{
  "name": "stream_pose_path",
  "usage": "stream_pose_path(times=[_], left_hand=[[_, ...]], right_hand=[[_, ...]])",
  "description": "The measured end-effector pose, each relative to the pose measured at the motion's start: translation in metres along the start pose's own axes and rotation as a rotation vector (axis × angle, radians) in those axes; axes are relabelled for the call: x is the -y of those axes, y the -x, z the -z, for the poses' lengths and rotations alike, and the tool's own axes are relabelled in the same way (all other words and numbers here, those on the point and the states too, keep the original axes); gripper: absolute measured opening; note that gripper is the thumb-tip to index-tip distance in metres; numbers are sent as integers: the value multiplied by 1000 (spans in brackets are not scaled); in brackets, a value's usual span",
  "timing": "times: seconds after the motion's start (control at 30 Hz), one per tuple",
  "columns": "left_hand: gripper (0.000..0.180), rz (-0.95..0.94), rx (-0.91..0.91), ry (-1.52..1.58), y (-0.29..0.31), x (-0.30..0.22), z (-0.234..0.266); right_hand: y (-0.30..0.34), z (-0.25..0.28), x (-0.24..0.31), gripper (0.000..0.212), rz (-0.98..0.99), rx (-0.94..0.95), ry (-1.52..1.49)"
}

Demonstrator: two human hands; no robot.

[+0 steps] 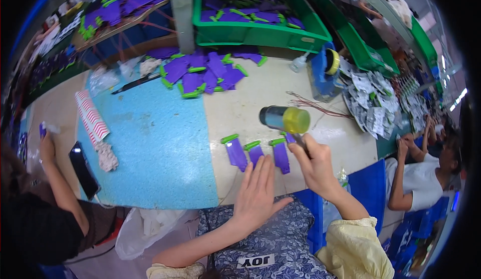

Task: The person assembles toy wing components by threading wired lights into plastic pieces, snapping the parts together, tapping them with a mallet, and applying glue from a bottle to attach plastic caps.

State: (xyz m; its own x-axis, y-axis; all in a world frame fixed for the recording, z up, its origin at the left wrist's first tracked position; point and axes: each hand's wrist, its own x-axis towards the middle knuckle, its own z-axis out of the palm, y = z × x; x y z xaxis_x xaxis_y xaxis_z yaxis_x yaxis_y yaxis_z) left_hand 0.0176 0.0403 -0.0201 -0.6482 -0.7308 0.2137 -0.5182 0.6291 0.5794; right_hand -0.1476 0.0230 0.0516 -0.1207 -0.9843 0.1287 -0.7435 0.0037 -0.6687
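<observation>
My right hand [316, 166] is closed round the handle of a mallet [295, 120] whose head is dark at one end and clear yellow at the other. The mallet head is raised above the table, beyond a row of flat purple pieces with green ends. My left hand [258, 191] lies flat with fingers stretched, its tips at the near end of a purple piece [255, 151]. To its left lies another purple piece [236, 154], to its right a third purple piece [281, 157]. One more is partly hidden behind my right hand.
A purple-and-green pile [200, 73] lies at the back, below a green bin [260, 36]. Thin red wires [325, 104], silvery packets [373, 98] and a blue tape dispenser [320, 76] stand right. A phone [83, 171] and striped roll [91, 116] lie left. Co-workers sit on both sides.
</observation>
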Motion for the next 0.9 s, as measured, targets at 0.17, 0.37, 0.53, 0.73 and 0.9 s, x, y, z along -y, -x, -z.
stream_pose_path(times=[0.17,0.37,0.53,0.73,0.9], left_hand=[[65,-210,50,-88,-39,-21,-28],[31,-516,47,-85,-136,42,-49],[25,-253,476,355,-160,38,-20],[22,595,517,1184,-121,20,21],[19,744,350,1423,-97,19,20]], right_hand=[[6,29,-52,19,-65,-211,303],[5,6,-144,14,-89,-365,477],[1,14,-131,27,183,-491,290],[21,36,-64,15,53,-160,-89],[24,21,-41,9,331,-146,58]])
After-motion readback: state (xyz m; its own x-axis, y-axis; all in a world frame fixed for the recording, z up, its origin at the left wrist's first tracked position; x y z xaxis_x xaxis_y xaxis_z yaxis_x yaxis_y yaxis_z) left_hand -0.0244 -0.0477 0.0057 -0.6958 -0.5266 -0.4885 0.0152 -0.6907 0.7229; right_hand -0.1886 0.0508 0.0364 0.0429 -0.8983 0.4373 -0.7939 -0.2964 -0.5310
